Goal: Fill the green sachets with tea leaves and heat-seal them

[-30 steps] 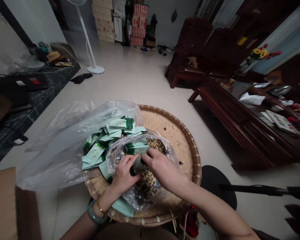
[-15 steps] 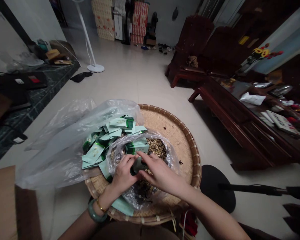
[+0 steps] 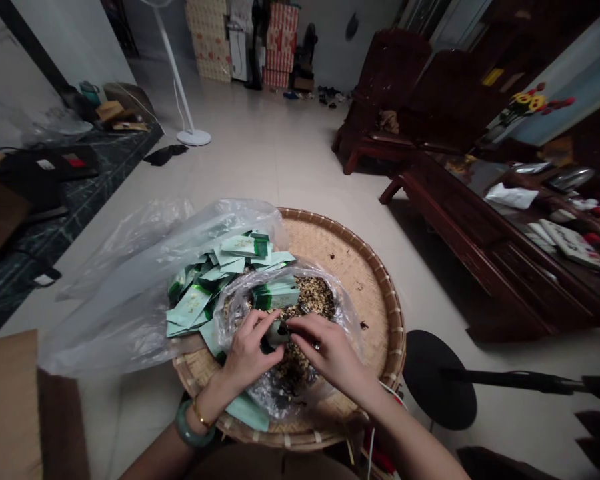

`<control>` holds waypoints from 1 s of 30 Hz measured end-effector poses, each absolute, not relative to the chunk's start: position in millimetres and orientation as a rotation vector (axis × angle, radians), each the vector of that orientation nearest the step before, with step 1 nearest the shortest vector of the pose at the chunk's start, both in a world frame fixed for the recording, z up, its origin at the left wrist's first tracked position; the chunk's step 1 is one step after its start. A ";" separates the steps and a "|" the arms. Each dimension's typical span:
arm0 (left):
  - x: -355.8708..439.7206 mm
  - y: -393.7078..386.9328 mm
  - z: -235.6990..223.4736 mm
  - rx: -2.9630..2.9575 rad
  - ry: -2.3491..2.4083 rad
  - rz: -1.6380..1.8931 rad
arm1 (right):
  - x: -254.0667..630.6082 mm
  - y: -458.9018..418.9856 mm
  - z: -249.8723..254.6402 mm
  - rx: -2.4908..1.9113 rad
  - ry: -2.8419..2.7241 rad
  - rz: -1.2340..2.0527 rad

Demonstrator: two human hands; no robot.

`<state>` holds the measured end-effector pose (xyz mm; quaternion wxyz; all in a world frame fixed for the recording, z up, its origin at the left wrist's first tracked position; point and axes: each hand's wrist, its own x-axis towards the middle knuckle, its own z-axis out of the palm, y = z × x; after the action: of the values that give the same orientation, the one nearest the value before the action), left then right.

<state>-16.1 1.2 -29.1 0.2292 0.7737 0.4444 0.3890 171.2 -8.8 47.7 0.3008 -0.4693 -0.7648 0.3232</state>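
My left hand [image 3: 250, 347] is closed round a small pale green packet [image 3: 278, 333], thumb and fingers on its sides. At the packet's dark mouth, my right hand [image 3: 330, 343] has its fingertips pinched together; what they hold is hidden. Both hands are over an open clear plastic bag [image 3: 347, 313] filled with loose dried tea-like mix [image 3: 315, 293]. On the mix rests a stack of green packets [image 3: 280, 293], just beyond my fingers. More green packets [image 3: 193, 303] lie heaped to the left. Everything sits on a round woven bamboo tray [image 3: 387, 293].
A large clear plastic sheet [image 3: 125, 293] spills off the tray's left side. At the lower left stands a cardboard box [image 3: 10, 400]. A round black stand base [image 3: 440, 380] is on the floor to the right, near a dark wooden table [image 3: 480, 247]. A white fan [image 3: 193, 137] stands farther back.
My right hand has drawn slightly back and right, its fingers going from curved over the packet to pinched at its mouth. The left hand keeps its hold.
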 end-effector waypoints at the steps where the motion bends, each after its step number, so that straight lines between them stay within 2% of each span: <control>1: -16.8 0.8 -29.4 2.133 1.213 1.065 | 169.6 -10.6 48.0 -1.247 -2.021 0.847; 7: -17.2 -2.4 -30.5 2.160 1.203 1.094 | 162.7 -16.4 50.9 -1.247 -2.027 0.782; 11: -16.8 -3.3 -29.0 2.168 1.223 1.102 | 168.1 -17.9 59.1 -1.221 -1.816 0.811; 15: -18.2 -3.8 -28.0 2.185 1.207 1.118 | 169.2 -22.0 62.5 -1.124 -1.678 0.707; 23: -18.3 -6.1 -28.1 2.166 1.233 1.112 | 153.1 -24.8 37.1 -1.272 -1.934 0.337; 30: -16.7 -5.9 -32.3 2.223 1.173 1.047 | 160.2 -11.5 38.7 -1.507 -2.396 0.516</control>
<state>-16.7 -5.9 -32.3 0.2078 0.7986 0.4213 0.3762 160.2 -11.5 38.7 0.1320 -0.5192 -0.8254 0.1779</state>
